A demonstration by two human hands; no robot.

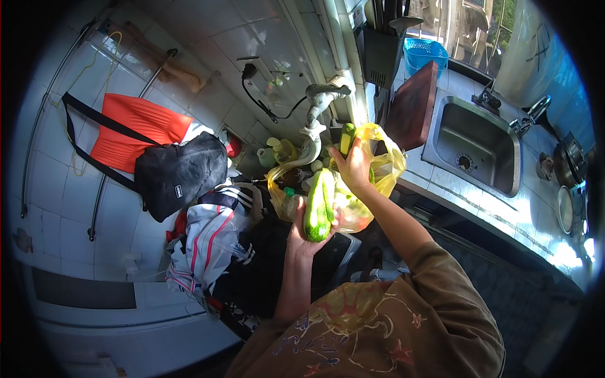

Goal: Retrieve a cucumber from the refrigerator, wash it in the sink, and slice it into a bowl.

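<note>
My left hand (302,244) cradles a pale green zucchini (315,212) from below. A slim green pepper (328,196) lies along the zucchini's right side, against my fingers. Up and to the right, my right hand (354,167) grips a darker green vegetable (348,134), perhaps a cucumber, whose lower part my fingers hide. Behind and below both hands hangs a thin yellow plastic bag (390,163), its mouth spread wide. Pale and green contents show inside it, partly covered by my right hand and forearm.
A metal sink (472,141) is set in the tiled counter to the right. A dark red cutting board (413,106) and a blue basket (425,54) stand beside it. Bottles (283,150) cluster by a pipe. A black bag (182,172) hangs at the left.
</note>
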